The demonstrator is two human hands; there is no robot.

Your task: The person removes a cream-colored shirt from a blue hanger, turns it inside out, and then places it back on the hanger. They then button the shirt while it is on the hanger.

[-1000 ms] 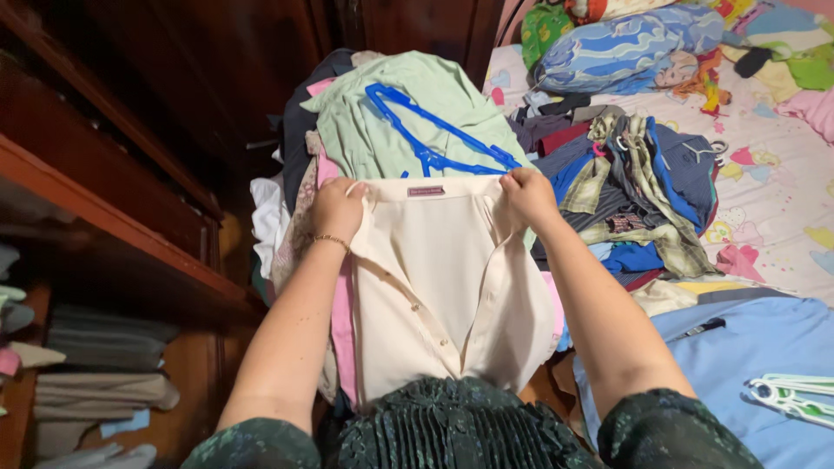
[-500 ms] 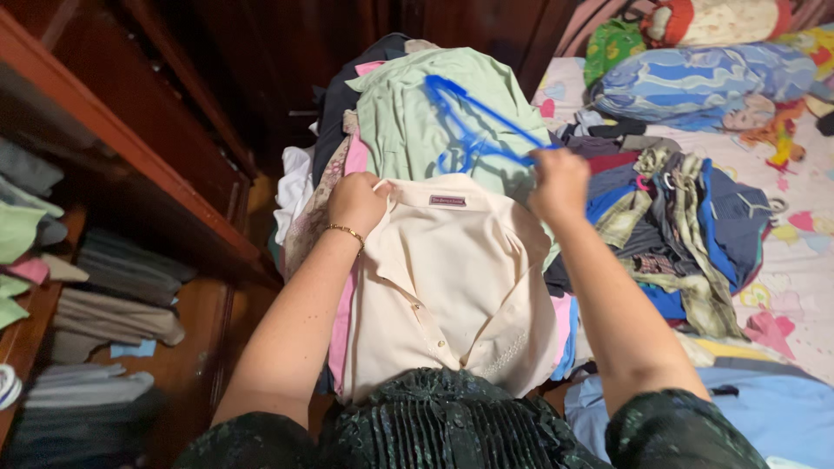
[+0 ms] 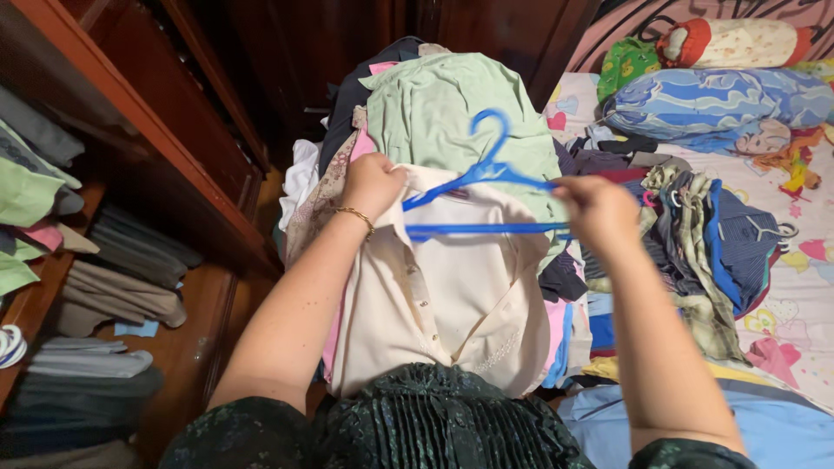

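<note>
Landmark: the cream shirt (image 3: pixel 452 287), lying collar-up on the heap of clothes in front of the person, its button placket running down the left side
Left hand (image 3: pixel 372 184): at the shirt's upper left corner; fingers curled shut, pinching the collar and shoulder fabric there; a thin gold bracelet (image 3: pixel 354 214) sits on the wrist
Right hand (image 3: pixel 599 211): at the shirt's upper right edge; fingers pressed together around the right end of the blue hanger (image 3: pixel 482 195)
Blue hanger: plastic, held level across the top of the shirt; its hook points up and away, over the pale green shirt (image 3: pixel 452 113); its left tip reaches close to the left hand's fingers, whether touching I cannot tell; its lower bar crosses the cream fabric just below the collar
Pale green shirt: directly beyond the cream shirt, higher on the same heap
Wooden shelves (image 3: pixel 130 156): left of the cream shirt, holding folded clothes
Bed (image 3: pixel 808 252): right of the cream shirt, strewn with plaid and blue garments
</note>
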